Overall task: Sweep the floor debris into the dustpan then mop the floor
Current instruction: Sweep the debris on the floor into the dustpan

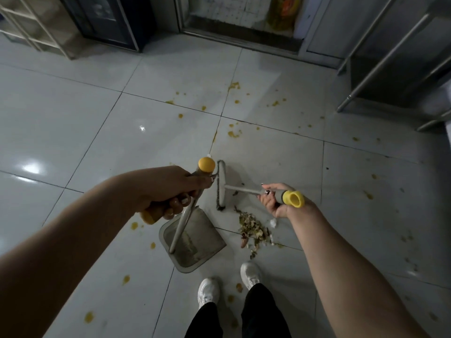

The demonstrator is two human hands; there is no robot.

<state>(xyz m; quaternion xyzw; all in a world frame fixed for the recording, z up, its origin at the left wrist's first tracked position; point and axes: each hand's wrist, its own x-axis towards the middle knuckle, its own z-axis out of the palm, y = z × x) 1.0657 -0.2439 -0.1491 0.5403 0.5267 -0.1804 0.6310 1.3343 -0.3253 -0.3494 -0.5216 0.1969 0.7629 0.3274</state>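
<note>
My left hand (170,189) is closed around the yellow-capped grip of the dustpan's long pole (185,219). The grey dustpan (195,242) rests on the tiles in front of my feet, its mouth facing right. A second yellow end shows under my palm; what it belongs to I cannot tell. My right hand (273,201) grips the broom handle near its yellow end (292,198). The broom head (220,185) stands on the floor just beyond the dustpan. A pile of dry leaves and scraps (253,231) lies right of the dustpan, below the broom head.
Yellow splatters (233,134) dot the glossy white tiles all around. My white shoes (250,274) stand just behind the dustpan. Metal table legs (380,62) rise at the right; a doorway threshold (241,39) and a dark cabinet (109,23) line the back.
</note>
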